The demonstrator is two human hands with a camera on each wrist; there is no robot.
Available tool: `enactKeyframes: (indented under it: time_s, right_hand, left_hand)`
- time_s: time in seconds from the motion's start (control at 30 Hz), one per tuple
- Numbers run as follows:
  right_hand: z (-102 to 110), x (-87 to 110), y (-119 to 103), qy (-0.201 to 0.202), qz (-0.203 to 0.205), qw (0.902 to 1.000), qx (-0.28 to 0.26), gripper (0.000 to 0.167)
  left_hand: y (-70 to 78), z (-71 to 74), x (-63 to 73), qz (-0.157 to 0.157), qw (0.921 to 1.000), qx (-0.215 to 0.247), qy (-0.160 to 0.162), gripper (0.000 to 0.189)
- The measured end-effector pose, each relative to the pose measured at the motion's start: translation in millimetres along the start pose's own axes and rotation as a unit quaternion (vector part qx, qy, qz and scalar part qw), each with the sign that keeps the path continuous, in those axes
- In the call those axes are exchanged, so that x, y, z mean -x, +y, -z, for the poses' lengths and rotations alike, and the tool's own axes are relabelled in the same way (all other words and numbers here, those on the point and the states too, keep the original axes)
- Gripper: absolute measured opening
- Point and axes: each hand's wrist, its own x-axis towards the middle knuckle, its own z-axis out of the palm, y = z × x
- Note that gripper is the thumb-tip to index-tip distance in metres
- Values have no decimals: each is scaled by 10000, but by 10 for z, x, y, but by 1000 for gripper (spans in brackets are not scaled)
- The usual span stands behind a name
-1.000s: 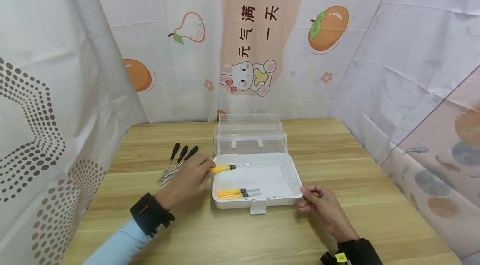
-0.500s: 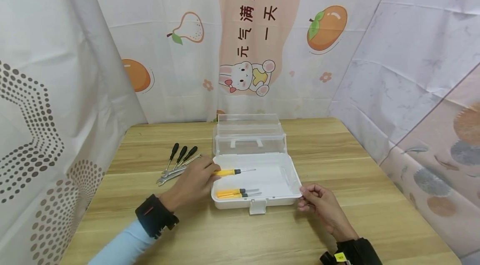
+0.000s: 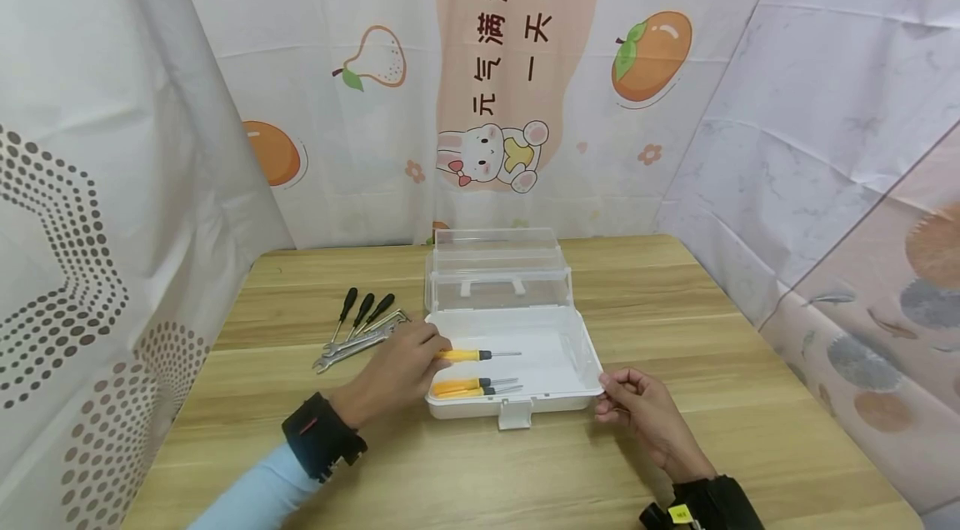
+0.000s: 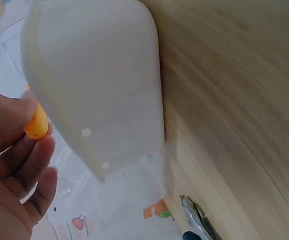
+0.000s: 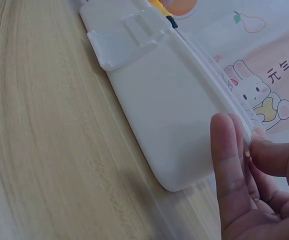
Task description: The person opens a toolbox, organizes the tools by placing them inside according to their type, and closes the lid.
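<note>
My left hand (image 3: 402,367) pinches a yellow-handled screwdriver (image 3: 468,355) by the handle end, over the left wall of a white toolbox (image 3: 540,404). The screwdriver's thin metal shaft points right, across the inside of the box. In the left wrist view, thumb and fingers grip the yellow handle (image 4: 36,125) beside the box rim. Two more yellow screwdrivers (image 3: 459,386) lie inside along the front wall. At the box's front right corner, my right hand (image 3: 649,416) pinches the rim between thumb and fingers, as the right wrist view also shows.
The clear lid (image 3: 502,290) is folded back behind the box. Left of the box lie several black-handled screwdrivers (image 3: 363,309) and metal wrenches (image 3: 352,349) on the wooden table (image 3: 480,480). A printed curtain (image 3: 360,138) hangs behind the table.
My left hand has moved right and toward the front, carrying the yellow screwdriver farther over the box interior. More of the wrenches shows now. The right hand stays at the corner.
</note>
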Motion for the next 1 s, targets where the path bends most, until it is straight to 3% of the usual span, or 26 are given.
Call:
enactKeyframes:
  time_s: [0.27, 0.53, 0.73, 0.87, 1.0]
  right_hand:
    - [-11, -2, 4, 50, -12, 10000, 3, 16]
    - [-9, 6, 21, 98, -41, 9999, 88, 18]
    - [-6, 21, 34, 183, -158, 9996, 153, 21]
    - [-9, 9, 14, 148, -51, 9997, 170, 21]
    - [-21, -10, -1, 125, 34, 9997, 214, 19]
  left_hand:
    - [18, -55, -14, -187, 9997, -92, -118, 11]
    - [54, -101, -22, -243, 9982, -111, -545, 10]
    - [52, -120, -7, -327, 9973, -103, -646, 9]
    - [27, -88, 0, -313, 9980, -3, -545, 4]
    - [-85, -7, 29, -236, 9994, 267, 27, 5]
